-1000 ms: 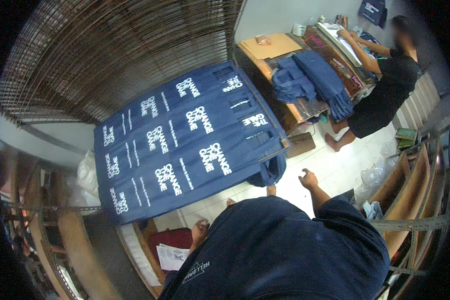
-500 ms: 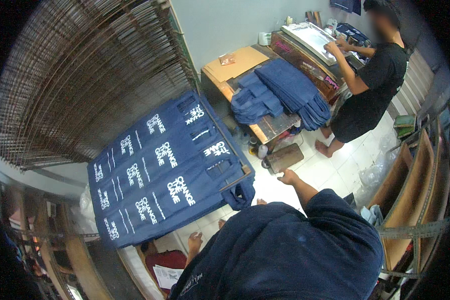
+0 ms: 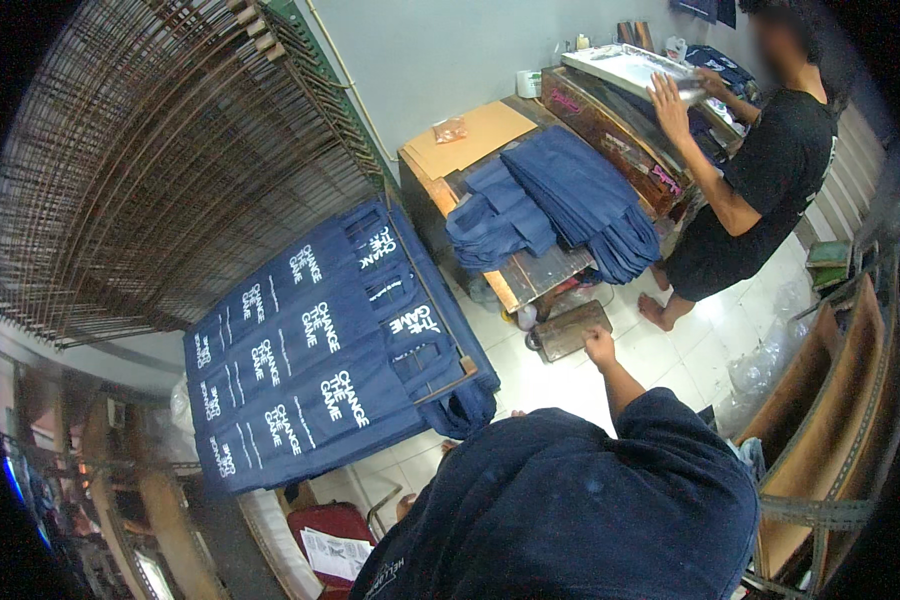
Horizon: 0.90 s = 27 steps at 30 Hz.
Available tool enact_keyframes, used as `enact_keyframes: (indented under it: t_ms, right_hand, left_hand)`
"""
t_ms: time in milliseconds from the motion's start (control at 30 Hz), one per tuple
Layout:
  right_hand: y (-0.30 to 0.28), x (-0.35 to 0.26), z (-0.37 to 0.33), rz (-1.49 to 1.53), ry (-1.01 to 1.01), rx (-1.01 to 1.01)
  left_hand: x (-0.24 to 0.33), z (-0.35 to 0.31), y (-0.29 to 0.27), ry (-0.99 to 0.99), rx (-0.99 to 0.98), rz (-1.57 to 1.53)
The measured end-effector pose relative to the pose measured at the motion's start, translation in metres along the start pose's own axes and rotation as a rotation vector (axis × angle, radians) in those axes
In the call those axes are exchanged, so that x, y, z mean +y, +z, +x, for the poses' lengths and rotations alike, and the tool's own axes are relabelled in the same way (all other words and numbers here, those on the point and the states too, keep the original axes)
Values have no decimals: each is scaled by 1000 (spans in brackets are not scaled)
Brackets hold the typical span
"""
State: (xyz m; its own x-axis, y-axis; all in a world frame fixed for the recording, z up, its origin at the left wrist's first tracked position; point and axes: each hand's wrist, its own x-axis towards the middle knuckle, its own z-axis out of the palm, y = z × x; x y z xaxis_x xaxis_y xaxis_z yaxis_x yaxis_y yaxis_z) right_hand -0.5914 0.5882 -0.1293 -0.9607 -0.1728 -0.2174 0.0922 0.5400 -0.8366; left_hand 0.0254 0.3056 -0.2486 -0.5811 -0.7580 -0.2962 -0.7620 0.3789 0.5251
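Observation:
My right hand [image 3: 599,347] hangs in front of my body with its fingers curled in, and nothing shows in it. Beneath it in the picture is a brown wooden board [image 3: 570,332] on the floor. Only a small part of my left hand [image 3: 405,506] shows beside my shirt; its fingers are mostly hidden. To my left, dark blue cloth bags [image 3: 300,350] with white print lie in rows on a wire drying rack [image 3: 468,366]. Neither hand appears to touch them. More blue bags [image 3: 575,190] are stacked on a wooden table [image 3: 510,290] ahead.
A person in black [image 3: 770,190] stands at the far right, hands on a white-framed screen [image 3: 635,72]. Raised wire racks [image 3: 170,150] fill the upper left. A red chair [image 3: 320,525] bearing papers is at lower left. Curved brown boards [image 3: 820,400] stand at right.
My right hand has swung slightly right and its fingers have curled in. My left hand has drawn back behind my shirt. The other person has tilted the screen up.

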Motion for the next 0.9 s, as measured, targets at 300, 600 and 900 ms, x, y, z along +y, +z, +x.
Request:
enact_keyframes:
  t_ms: [300,600,900]
  right_hand:
    - [-26,-122,66,864,270,219]
    - [-75,-186,101,1328,163,-27]
    - [9,-202,109,1510,263,-176]
  left_hand:
    - [25,-4,-30,76,-82,-93]
    - [173,-20,-86,-265,113,-309]
    - [238,11,-116,-80,193,-378]
